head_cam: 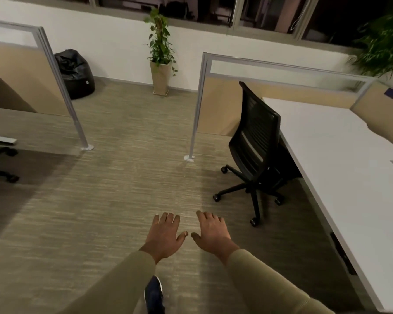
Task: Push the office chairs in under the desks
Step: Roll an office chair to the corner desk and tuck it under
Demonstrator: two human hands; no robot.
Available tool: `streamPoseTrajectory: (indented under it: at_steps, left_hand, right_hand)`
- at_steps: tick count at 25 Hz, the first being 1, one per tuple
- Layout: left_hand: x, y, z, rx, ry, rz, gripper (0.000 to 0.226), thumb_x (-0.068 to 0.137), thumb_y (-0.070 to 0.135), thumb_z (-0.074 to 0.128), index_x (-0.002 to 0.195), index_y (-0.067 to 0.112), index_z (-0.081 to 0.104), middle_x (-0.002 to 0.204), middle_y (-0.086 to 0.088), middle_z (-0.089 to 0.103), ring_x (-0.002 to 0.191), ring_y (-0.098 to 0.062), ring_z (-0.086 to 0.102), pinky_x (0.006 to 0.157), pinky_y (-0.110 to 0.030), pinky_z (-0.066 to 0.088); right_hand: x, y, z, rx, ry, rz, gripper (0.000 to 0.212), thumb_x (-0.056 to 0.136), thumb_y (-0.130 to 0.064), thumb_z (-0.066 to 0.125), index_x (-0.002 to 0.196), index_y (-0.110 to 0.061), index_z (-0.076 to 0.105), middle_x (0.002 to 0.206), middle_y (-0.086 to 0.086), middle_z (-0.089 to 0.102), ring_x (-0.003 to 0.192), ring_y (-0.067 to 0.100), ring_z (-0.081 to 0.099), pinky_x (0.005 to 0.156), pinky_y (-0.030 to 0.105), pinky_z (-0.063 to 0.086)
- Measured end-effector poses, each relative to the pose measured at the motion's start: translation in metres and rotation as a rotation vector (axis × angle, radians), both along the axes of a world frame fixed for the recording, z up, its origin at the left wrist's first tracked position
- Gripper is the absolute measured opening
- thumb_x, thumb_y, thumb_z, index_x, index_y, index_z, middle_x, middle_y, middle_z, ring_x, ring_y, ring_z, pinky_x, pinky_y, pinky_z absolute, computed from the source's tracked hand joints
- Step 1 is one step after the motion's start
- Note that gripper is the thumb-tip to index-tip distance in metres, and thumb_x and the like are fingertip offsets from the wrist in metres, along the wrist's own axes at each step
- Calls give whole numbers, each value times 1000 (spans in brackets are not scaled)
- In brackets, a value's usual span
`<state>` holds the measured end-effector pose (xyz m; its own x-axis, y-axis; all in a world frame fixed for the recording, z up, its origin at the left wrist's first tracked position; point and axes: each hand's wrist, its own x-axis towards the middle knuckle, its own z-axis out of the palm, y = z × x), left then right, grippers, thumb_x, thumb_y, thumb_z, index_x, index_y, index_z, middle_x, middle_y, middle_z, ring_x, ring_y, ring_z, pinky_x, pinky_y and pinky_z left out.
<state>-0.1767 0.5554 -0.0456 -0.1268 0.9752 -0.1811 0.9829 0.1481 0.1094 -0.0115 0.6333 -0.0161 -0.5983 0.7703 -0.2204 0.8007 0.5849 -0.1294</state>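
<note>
with both the left hand and right hand empty, fingers spread, the black office chair sits at right, seat partly under the white desk; an angled shove could jam its casters.

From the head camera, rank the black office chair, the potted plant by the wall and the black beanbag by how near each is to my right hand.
Starting at the right hand:
1. Black office chair, just ahead to the right, at the white desk.
2. Potted plant, straight ahead against the far wall.
3. Black beanbag, far left by the wall; close to the plant's range, slightly farther.
</note>
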Motion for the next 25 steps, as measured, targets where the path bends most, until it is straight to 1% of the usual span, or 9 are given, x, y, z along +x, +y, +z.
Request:
streamPoseTrajectory:
  at_steps: [4,8,10,14,19,22,25]
  left_hand:
    - [-66,87,2,-31,7,-51,74,103,61,25,159,13,25,162,-11,32,151,-30,26,125,-52,15]
    - [-129,170,13,-31,32,-109,73,103,61,27,158,12,25,161,-11,34,149,-30,28,124,-52,16]
    - [-149,204,14,6,23,-107,73,103,61,27,158,13,25,161,-10,34,149,-30,29,124,-51,17]
    - [-172,266,12,10,0,-119,73,103,61,27,158,13,27,160,-10,36,147,-29,31,123,-51,19]
    - [-190,357,3,17,-10,-145,73,103,62,27,158,14,27,160,-9,35,148,-28,29,123,-52,17]
    - [-201,429,-3,12,-22,-146,74,102,62,26,159,15,27,161,-8,34,150,-28,27,125,-51,15]
    - [-207,512,7,35,-38,-151,74,102,63,28,159,15,28,161,-8,35,150,-28,28,125,-51,16]
  right_hand:
    - [-54,83,6,-10,10,-62,75,96,-50,55,155,-16,24,151,10,41,136,30,41,113,46,34]
    - [-103,153,15,-13,41,-150,75,95,-50,56,155,-17,25,150,9,42,137,31,42,114,47,32]
    - [-118,184,15,-7,40,-170,74,94,-51,56,154,-18,26,149,9,43,137,30,41,114,48,32]
    - [-141,249,15,-29,36,-196,76,93,-51,57,154,-19,26,150,8,42,137,30,41,113,48,33]
    - [-167,350,10,7,69,-203,73,93,-50,58,152,-18,29,149,9,44,136,30,42,110,47,35]
    - [-178,422,11,9,97,-210,76,93,-50,58,154,-18,26,151,10,41,138,32,41,112,47,33]
    - [-184,494,20,16,104,-216,75,93,-48,58,154,-18,26,151,10,41,138,32,40,112,48,33]
